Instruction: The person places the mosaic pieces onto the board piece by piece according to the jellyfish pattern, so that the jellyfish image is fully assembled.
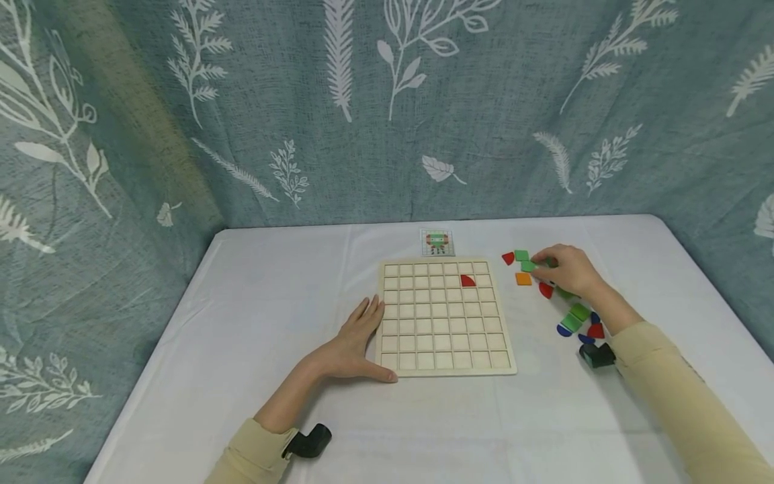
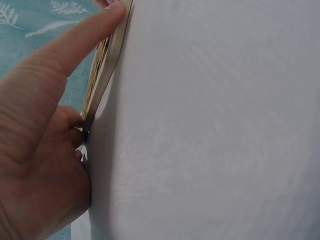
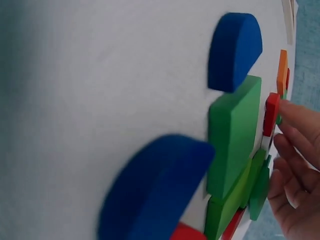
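A wooden grid board (image 1: 447, 353) lies in the middle of the white table, with one red quarter-circle piece (image 1: 467, 281) in a cell near its far right. My left hand (image 1: 358, 336) rests flat on the cloth against the board's left edge, thumb at the near corner. In the left wrist view a finger (image 2: 75, 45) lies along the board's rim (image 2: 107, 60). My right hand (image 1: 565, 270) hovers over loose pieces to the right, fingertips touching a green square (image 1: 529, 266). Up close, its loosely bent fingers (image 3: 297, 150) touch a red piece (image 3: 271, 114).
More pieces lie around the right hand: red (image 1: 508, 258), green (image 1: 521, 255), orange (image 1: 523, 278), green blocks (image 1: 574, 317) and a blue semicircle (image 1: 564, 330). A small pattern card (image 1: 437, 243) sits behind the board. A leaf-print curtain (image 1: 387, 101) backs the table.
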Demonstrator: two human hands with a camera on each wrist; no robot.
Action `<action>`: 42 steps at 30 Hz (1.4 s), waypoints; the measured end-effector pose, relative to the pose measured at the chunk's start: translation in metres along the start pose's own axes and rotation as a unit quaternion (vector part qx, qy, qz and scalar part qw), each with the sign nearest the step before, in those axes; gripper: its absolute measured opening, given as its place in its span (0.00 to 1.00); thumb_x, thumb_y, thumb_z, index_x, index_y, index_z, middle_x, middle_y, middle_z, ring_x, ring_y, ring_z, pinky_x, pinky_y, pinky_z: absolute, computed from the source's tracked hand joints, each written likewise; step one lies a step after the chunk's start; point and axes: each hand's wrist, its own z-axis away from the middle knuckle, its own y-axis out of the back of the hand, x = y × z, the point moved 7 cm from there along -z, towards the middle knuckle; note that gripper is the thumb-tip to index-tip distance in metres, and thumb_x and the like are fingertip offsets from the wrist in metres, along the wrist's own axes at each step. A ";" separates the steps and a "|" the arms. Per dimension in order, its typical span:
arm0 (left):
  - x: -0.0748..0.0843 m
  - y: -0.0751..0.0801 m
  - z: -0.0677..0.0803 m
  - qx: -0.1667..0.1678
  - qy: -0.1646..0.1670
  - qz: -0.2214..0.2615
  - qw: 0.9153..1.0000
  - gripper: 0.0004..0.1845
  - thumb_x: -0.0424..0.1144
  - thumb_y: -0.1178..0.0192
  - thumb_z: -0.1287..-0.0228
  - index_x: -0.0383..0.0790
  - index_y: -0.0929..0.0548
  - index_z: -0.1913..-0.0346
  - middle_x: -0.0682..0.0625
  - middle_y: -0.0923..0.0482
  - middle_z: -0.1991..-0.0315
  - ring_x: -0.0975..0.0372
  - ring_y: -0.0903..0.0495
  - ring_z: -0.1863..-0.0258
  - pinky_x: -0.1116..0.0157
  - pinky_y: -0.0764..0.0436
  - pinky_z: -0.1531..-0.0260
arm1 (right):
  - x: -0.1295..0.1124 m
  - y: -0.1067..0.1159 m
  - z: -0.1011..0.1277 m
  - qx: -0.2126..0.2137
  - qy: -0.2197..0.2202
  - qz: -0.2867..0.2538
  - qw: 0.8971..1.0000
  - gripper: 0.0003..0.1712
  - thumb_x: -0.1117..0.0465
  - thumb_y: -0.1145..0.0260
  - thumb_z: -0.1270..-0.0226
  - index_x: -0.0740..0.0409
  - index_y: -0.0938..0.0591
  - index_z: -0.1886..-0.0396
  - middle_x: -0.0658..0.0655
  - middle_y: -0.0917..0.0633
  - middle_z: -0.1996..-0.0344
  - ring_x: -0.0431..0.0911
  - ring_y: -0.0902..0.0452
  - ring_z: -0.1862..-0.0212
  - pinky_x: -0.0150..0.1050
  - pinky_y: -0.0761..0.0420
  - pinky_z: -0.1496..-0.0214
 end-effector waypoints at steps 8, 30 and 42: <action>-0.001 0.001 0.000 -0.001 0.007 -0.006 1.000 0.70 0.61 0.24 0.57 0.36 0.62 0.23 0.45 0.72 0.22 0.54 0.77 0.25 0.42 0.58 0.30 | -0.016 0.000 0.005 0.032 0.013 -0.033 0.999 0.22 0.53 0.32 0.34 0.64 0.17 0.47 0.66 0.20 0.51 0.56 0.27 0.54 0.45 0.23 0.63; 0.002 0.000 0.000 0.003 0.002 -0.005 1.000 0.69 0.60 0.24 0.56 0.35 0.61 0.23 0.44 0.71 0.22 0.53 0.76 0.24 0.41 0.58 0.30 | -0.113 -0.057 -0.011 -0.003 0.182 -0.072 0.981 0.14 0.62 0.27 0.40 0.62 0.13 0.55 0.57 0.15 0.60 0.49 0.24 0.61 0.45 0.25 0.58; 0.001 -0.001 0.001 0.002 0.004 -0.012 1.000 0.69 0.60 0.24 0.57 0.34 0.60 0.23 0.43 0.71 0.22 0.53 0.77 0.25 0.42 0.59 0.30 | -0.104 -0.055 -0.008 -0.002 0.164 -0.099 0.982 0.13 0.61 0.34 0.32 0.60 0.13 0.51 0.59 0.16 0.55 0.52 0.22 0.58 0.45 0.24 0.62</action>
